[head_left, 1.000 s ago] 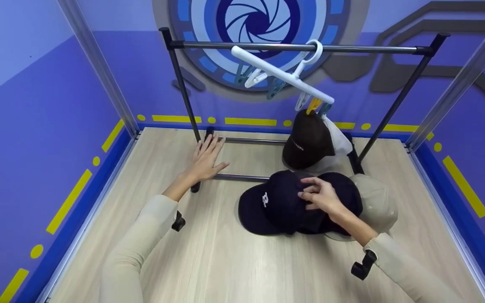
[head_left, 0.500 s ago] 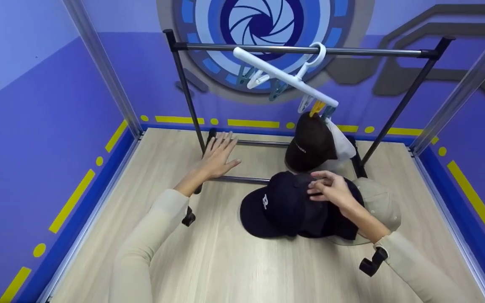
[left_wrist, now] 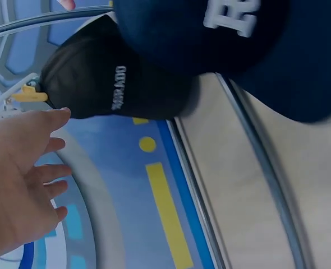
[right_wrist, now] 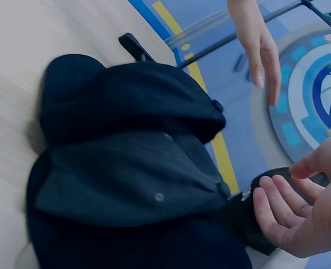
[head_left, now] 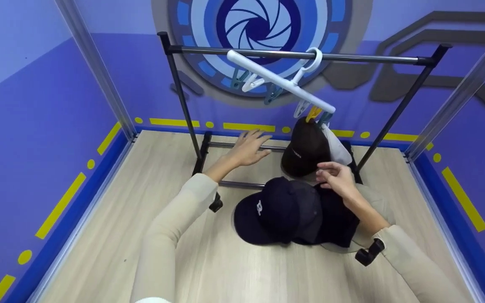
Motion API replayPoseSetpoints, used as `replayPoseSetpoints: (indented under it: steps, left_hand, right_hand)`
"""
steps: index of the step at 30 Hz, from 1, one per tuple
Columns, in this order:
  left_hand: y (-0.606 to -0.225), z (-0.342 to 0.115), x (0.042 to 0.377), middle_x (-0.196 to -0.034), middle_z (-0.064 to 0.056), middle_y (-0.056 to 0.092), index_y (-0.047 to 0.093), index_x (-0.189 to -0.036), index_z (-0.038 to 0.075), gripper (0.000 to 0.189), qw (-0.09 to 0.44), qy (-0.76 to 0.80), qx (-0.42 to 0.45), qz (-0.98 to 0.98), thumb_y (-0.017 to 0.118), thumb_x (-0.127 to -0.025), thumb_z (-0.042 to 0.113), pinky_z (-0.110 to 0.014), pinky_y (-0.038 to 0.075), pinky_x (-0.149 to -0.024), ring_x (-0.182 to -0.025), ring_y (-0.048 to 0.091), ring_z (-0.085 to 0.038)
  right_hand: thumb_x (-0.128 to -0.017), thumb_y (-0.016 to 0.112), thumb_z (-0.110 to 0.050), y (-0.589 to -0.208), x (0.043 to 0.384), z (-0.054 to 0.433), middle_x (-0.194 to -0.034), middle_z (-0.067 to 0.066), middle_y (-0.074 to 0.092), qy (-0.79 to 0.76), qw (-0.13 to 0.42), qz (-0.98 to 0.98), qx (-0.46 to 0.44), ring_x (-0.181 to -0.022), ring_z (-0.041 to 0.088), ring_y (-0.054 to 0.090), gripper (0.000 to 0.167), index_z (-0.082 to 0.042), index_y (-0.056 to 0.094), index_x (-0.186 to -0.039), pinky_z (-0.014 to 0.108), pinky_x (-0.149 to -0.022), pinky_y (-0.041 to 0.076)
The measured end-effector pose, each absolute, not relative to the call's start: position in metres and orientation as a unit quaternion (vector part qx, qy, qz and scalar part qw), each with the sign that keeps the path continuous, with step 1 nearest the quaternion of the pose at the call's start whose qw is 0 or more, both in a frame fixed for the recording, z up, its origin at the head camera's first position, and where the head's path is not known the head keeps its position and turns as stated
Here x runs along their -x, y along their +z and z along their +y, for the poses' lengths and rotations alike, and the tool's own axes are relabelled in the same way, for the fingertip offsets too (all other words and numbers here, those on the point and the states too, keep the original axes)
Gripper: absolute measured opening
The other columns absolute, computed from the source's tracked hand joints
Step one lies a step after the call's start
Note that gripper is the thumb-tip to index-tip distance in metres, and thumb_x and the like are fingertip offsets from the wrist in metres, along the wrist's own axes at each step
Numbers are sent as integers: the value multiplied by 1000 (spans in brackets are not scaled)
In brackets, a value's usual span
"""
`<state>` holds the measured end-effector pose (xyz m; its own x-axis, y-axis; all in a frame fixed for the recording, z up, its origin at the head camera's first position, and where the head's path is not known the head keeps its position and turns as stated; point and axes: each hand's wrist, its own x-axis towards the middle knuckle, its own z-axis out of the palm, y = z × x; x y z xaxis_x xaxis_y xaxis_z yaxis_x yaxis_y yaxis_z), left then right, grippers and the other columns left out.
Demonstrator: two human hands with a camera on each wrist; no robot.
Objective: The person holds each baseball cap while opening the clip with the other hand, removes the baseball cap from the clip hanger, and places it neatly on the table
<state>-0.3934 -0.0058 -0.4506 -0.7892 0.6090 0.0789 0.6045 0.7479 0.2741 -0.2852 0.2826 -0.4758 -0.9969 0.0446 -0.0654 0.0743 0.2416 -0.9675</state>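
Observation:
My left hand point(head_left: 246, 149) hovers over the rack's lower bars, fingers spread, holding nothing. Its wrist view shows the hand point(left_wrist: 19, 174) left of the dark brown cap point(left_wrist: 92, 81). That cap point(head_left: 305, 147) hangs from the white hanger point(head_left: 280, 80) by a yellow clip point(head_left: 313, 113), beside a white piece point(head_left: 338, 147) of unclear kind. My right hand point(head_left: 337, 179), fingers loosely bent and holding nothing, is near the brown cap's lower right. Below it lie overlapping caps: navy with a white letter point(head_left: 278, 210), dark grey point(head_left: 310, 206), black point(head_left: 337, 219) and beige point(head_left: 379, 202).
A black and silver rack point(head_left: 364, 58) stands at the back of the wooden tabletop point(head_left: 183, 261). Several spare clips point(head_left: 253, 83) dangle from the hanger. Blue printed panels point(head_left: 32, 126) close in the back and both sides.
My left hand has moved right, from the rack's left post toward the brown cap. The right hand has lifted from over the row of caps and shifted up and right, closer to the brown cap.

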Motion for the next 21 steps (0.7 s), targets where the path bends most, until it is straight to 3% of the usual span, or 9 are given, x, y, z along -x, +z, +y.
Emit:
replayPoseSetpoints:
  steps: [5,8,12,17,21]
  left_hand:
    - [-445,23,424,-166,-13,33,33,-161,16,57,20,234,-322,917,51,-108,29,-61,21,-125,-155,27,-36]
    - [-444,42,440,-165,-14,35,28,-162,13,60,26,314,-309,897,51,-108,20,-55,23,-126,-155,28,-34]
    - [-439,63,457,-159,-13,45,37,-159,13,56,29,429,-293,854,52,-106,9,-45,33,-123,-150,40,-29]
    - [-434,83,472,-150,-14,57,52,-150,10,46,30,522,-264,810,52,-105,3,-39,50,-107,-137,56,-28]
    - [-432,100,484,-139,-16,65,64,-139,4,36,1,536,-264,802,53,-105,4,-28,52,-104,-129,63,-27]
  right_hand:
    - [-99,61,-6,-477,301,275,-78,-17,70,-598,-36,798,-64,-70,-5,66,29,8,65,-124,17,-64,56]
    - [-97,62,-4,-483,307,270,-86,-2,76,-562,-101,819,-57,-71,-6,63,25,7,70,-119,11,-64,51]
    - [-94,64,-1,-487,316,265,-105,17,76,-496,-190,847,-36,-84,3,66,21,3,74,-113,9,-73,45]
    - [-91,66,1,-482,329,270,-118,23,68,-460,-251,852,-14,-110,31,62,29,4,70,-120,33,-91,50]
    - [-92,66,-2,-476,342,280,-130,24,61,-429,-263,864,-4,-125,39,54,37,3,66,-129,50,-106,43]
